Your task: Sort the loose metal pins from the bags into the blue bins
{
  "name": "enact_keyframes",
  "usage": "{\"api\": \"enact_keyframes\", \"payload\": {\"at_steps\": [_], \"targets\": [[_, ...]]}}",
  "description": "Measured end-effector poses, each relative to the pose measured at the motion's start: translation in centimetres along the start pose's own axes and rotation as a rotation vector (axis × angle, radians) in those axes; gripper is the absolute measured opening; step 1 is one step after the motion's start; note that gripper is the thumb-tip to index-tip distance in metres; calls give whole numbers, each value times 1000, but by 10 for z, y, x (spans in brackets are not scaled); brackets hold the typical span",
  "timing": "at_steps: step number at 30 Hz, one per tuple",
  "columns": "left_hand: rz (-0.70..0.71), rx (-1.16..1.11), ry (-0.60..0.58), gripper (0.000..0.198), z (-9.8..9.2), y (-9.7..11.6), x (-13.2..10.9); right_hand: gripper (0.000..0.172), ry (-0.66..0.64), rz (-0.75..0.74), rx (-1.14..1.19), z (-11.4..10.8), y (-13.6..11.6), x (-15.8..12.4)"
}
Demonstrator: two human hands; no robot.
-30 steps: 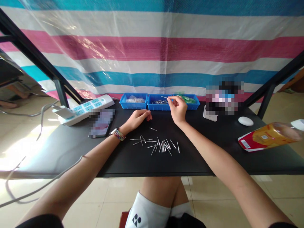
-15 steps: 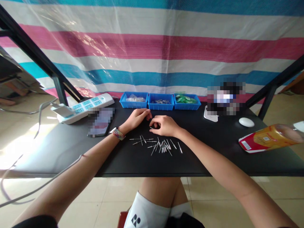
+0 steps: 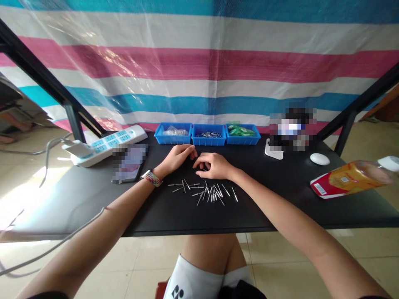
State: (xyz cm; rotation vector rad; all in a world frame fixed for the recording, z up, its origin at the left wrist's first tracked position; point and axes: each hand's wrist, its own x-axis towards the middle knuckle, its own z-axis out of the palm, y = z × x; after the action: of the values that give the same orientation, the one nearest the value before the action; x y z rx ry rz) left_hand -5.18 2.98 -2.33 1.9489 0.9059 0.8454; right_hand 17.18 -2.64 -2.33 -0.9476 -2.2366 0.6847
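My left hand point(image 3: 180, 158) rests on the black table just in front of the blue trays, fingers curled in with the thumb pressed along them. What it holds, if anything, is hidden. Close beside it, my right hand point(image 3: 216, 165) is curled, and a thin silver glint like a blind rivet shows between its thumb and fingers. Several silver blind rivets point(image 3: 213, 193) lie loosely scattered on the table nearer to me. Behind my hands stands a blue tray of rivets point(image 3: 208, 141), between a blue tray with clear plastic bags point(image 3: 172, 139) and one with green packets point(image 3: 243, 140).
At the left lie a white power strip point(image 3: 109, 143) with a plug in it and a phone point(image 3: 130, 164). To the right are a white case point(image 3: 274, 151), a white oval object point(image 3: 319, 159) and a tilted drink bottle point(image 3: 349, 178). A grey cable crosses near my left forearm.
The view has shifted slightly. My fingers have moved a little; the glint in my right hand sits deeper between thumb and fingers. The scattered rivets lie as before.
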Motion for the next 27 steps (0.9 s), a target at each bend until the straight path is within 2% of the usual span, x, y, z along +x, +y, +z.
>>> {"api": "enact_keyframes", "payload": {"at_steps": [3,6,12,16,22,27], "targets": [[4,10,6,56,-1,-1,0,12,-21,-33,-68,0,-4,-3],[3,19,1,56,-1,-1,0,14,18,-49,-79,1,-2,-3],[-3,25,-17,59,-1,-1,0,28,44,-120,57,-1,8,-1],[3,29,-18,56,-1,4,-1,27,107,-128,82,0,12,0],[32,63,-52,37,-2,20,-5,7,327,64,359,11,27,6],[68,59,-68,25,0,20,-6,10,361,143,474,13,33,10]]}}
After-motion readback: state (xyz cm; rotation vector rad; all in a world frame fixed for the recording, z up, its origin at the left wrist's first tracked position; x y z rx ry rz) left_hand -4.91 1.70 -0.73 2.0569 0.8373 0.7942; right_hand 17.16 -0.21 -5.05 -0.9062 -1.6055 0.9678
